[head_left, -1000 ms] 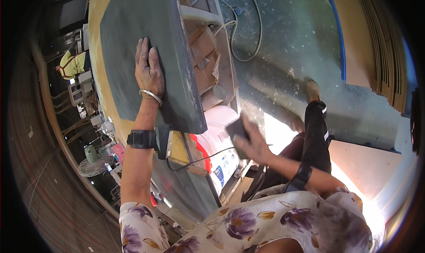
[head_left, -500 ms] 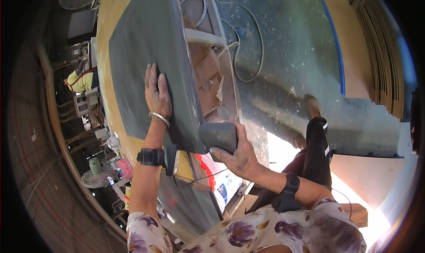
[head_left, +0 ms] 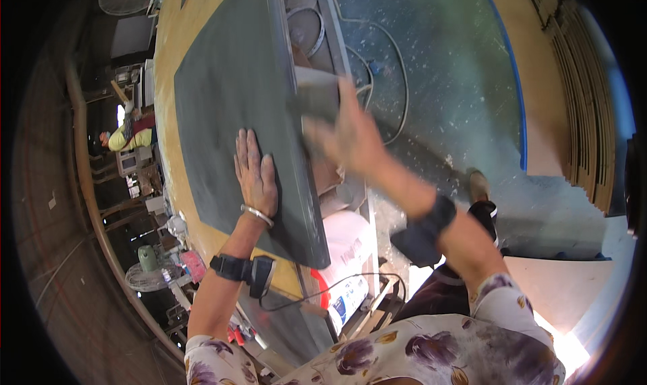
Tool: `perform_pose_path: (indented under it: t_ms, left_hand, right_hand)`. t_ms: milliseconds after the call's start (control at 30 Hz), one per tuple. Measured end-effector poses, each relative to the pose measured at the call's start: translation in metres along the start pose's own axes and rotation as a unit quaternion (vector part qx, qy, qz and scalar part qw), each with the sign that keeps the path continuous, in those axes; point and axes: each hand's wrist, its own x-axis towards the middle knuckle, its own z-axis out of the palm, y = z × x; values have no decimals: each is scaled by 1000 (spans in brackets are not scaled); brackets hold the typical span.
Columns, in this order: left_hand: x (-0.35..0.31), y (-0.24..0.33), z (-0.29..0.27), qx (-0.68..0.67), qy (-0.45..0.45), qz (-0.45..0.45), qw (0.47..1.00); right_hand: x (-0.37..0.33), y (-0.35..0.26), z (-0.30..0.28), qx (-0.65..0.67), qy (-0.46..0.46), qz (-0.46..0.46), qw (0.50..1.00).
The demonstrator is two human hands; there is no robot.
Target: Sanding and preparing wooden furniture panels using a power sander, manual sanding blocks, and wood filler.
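Observation:
A large dark grey panel (head_left: 229,82) lies on a yellowish worktable (head_left: 166,82). My left hand (head_left: 256,179), a bangle at its wrist, rests flat on the panel with its fingers stretched out. Along the panel's right edge, my right hand (head_left: 354,139) grips a dark grey sanding block (head_left: 313,102). Motion smears this hand and the block, but the block appears to be against the edge. Both forearms wear black strapped devices.
Under the panel's near corner stands a white bucket (head_left: 354,243). A pale hose (head_left: 404,82) curls on the green floor. Stacked boards (head_left: 586,95) stand far right. At the left are a person in yellow (head_left: 131,137) and a fan (head_left: 149,276).
My right hand has carried the sanding block away from me along the panel's edge, from the near corner. My left hand stays flat on the panel; the whole view has shifted slightly.

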Motion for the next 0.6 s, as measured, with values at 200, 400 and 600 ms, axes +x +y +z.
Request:
perform_pose_path:
  t_ms: [200,400,600]
  left_hand:
    - [74,14,-4,6,-3,-18,1000]
    - [84,31,10,-13,-17,-12,1000]
    - [78,19,-10,2,-41,-19,999]
  right_hand:
    - [-100,-41,-4,140,-121,224,957]
    - [90,9,-6,56,1,26,998]
    - [19,-16,6,44,-6,36,998]
